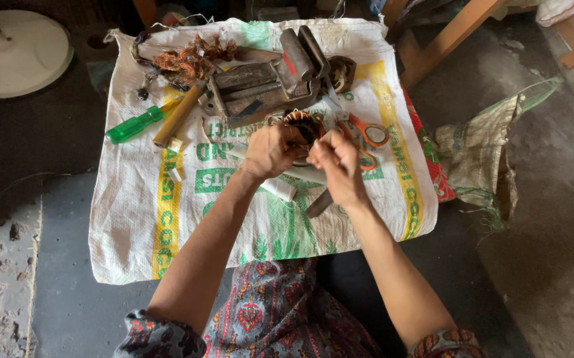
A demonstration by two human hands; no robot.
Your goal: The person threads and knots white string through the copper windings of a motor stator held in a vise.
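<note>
My left hand (270, 151) grips a round dark motor stator (303, 124) wound with copper wire, held just above the white woven sack (141, 225) spread on the floor. My right hand (335, 166) is pinched shut at the stator's right side, on its winding or a thin strip; which one I cannot tell. Both hands meet in front of a metal bench vise (267, 83). Orange-handled scissors (366, 136) lie just right of my right hand.
A green-handled screwdriver (134, 124) and a wooden-handled tool (177, 114) lie left of the vise. A tangle of old copper wire (191, 58) sits at the sack's far edge. A white round fan base (15, 53) stands far left; a crumpled sack (482, 156) lies right.
</note>
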